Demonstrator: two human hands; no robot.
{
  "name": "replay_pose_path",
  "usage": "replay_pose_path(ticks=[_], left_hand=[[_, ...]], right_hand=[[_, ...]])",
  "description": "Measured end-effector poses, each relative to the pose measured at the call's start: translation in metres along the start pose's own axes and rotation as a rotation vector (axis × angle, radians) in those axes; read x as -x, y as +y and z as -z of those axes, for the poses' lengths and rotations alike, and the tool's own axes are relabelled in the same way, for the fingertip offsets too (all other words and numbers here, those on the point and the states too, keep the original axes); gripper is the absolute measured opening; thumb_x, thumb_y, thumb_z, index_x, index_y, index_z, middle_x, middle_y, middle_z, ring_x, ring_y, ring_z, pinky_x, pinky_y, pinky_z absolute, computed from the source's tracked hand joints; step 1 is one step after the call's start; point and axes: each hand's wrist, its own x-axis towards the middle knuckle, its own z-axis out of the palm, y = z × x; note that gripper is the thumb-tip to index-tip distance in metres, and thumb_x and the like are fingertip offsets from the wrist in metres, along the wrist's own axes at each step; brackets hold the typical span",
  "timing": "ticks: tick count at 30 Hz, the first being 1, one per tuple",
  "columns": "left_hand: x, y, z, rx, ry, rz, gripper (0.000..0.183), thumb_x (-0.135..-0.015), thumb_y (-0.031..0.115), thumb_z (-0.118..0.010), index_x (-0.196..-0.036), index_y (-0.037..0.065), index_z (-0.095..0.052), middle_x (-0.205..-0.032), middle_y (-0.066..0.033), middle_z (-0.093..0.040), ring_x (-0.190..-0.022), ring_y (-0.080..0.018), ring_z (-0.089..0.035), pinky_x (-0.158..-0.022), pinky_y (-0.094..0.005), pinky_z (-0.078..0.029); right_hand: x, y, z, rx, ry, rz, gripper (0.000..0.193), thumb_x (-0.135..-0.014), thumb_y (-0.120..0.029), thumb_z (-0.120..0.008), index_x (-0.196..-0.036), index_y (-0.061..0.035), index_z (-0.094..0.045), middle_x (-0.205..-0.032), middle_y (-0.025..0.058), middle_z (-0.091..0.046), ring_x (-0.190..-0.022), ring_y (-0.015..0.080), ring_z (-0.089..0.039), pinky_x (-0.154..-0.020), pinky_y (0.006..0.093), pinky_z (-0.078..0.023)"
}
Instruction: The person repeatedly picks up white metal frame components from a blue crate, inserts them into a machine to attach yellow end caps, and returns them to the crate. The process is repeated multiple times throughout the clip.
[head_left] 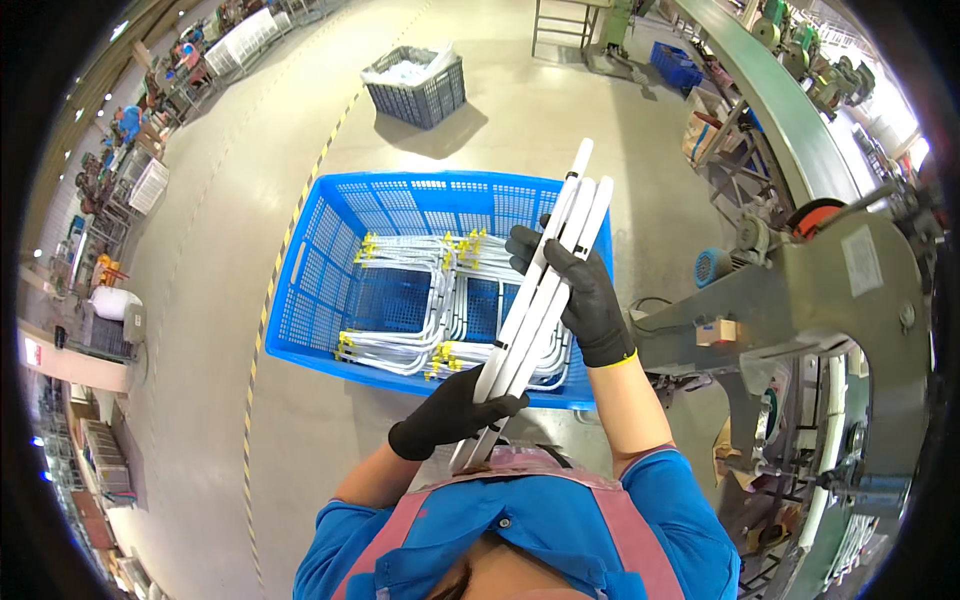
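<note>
A bundle of white tubes [540, 300] with small black fittings slants across my body, its far ends pointing up and to the right. Near its lower end my left hand [462, 412], in a black glove, is closed around the tubes. Farther up, my right hand [578, 290], gloved in black with a yellow cuff edge, grips the same bundle. Beneath it stands a large blue plastic crate [300, 335] with perforated walls. Bent white tube frames [430, 300] with yellow tips lie stacked inside; the bundle and my right hand hide part of them.
Close on my right is a big grey-green machine [800, 300] with a blue motor [712, 266]. A green conveyor [770, 100] runs behind it. Beyond the crate sits a dark basket [415, 95] holding clear plastic. Yellow-black floor tape [262, 330] passes left of the crate.
</note>
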Motion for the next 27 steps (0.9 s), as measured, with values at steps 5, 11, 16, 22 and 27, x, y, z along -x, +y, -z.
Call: replay_pose_path(ticks=[5, 11, 16, 22, 27], left_hand=[[0.048, -0.036, -0.078, -0.016, -0.159, -0.187, 0.038, -0.087, 0.025, -0.066, -0.118, 0.006, -0.056, -0.098, -0.0071, -0.065, -0.090, -0.0166, -0.060, -0.081, -0.0324, -0.049], [0.109, -0.124, -0.189, 0.248, -0.232, -0.095, 0.031, -0.090, 0.016, -0.060, -0.117, 0.004, -0.054, -0.112, -0.0088, -0.058, -0.101, -0.0183, -0.054, -0.092, -0.0327, -0.043], [0.116, -0.172, -0.233, -0.281, -0.021, -0.065, 0.038, -0.084, 0.023, -0.067, -0.116, 0.005, -0.057, -0.108, -0.0098, -0.060, -0.098, -0.0182, -0.055, -0.087, -0.0329, -0.045], [0.161, -0.110, -0.229, 0.178, 0.022, -0.139, 0.058, -0.091, 0.028, -0.055, -0.137, -0.002, -0.037, -0.133, -0.0144, -0.049, -0.123, -0.0230, -0.047, -0.105, -0.0368, -0.035], [0.170, -0.083, -0.262, 0.560, -0.138, -0.102, 0.063, -0.095, 0.045, -0.042, -0.133, -0.006, -0.041, -0.128, -0.0194, -0.053, -0.114, -0.0273, -0.055, -0.101, -0.0371, -0.040]], right_hand=[[0.059, -0.070, 0.011, -0.375, -0.018, 0.101, 0.044, -0.093, -0.023, -0.052, -0.126, 0.0061, -0.044, -0.126, 0.0233, -0.052, -0.117, 0.0316, -0.053, -0.101, 0.0418, -0.043], [0.153, -0.126, 0.014, -0.607, -0.298, 0.009, 0.055, -0.096, -0.033, -0.043, -0.130, 0.0110, -0.038, -0.134, 0.0265, -0.044, -0.125, 0.0344, -0.045, -0.108, 0.0442, -0.035], [0.222, -0.118, -0.020, -0.602, -0.098, -0.158, 0.057, -0.090, -0.041, -0.056, -0.124, 0.0051, -0.047, -0.127, 0.0227, -0.051, -0.120, 0.0341, -0.049, -0.103, 0.0441, -0.038], [0.335, -0.057, -0.019, 0.052, -0.270, 0.037, 0.032, -0.096, -0.025, -0.048, -0.112, 0.0015, -0.055, -0.104, 0.0132, -0.063, -0.094, 0.0231, -0.062, -0.081, 0.0332, -0.049], [0.434, 0.033, -0.008, 0.369, -0.628, -0.268, 0.030, -0.095, -0.022, -0.049, -0.114, -0.0006, -0.055, -0.100, 0.0106, -0.063, -0.092, 0.0166, -0.062, -0.074, 0.0295, -0.050]])
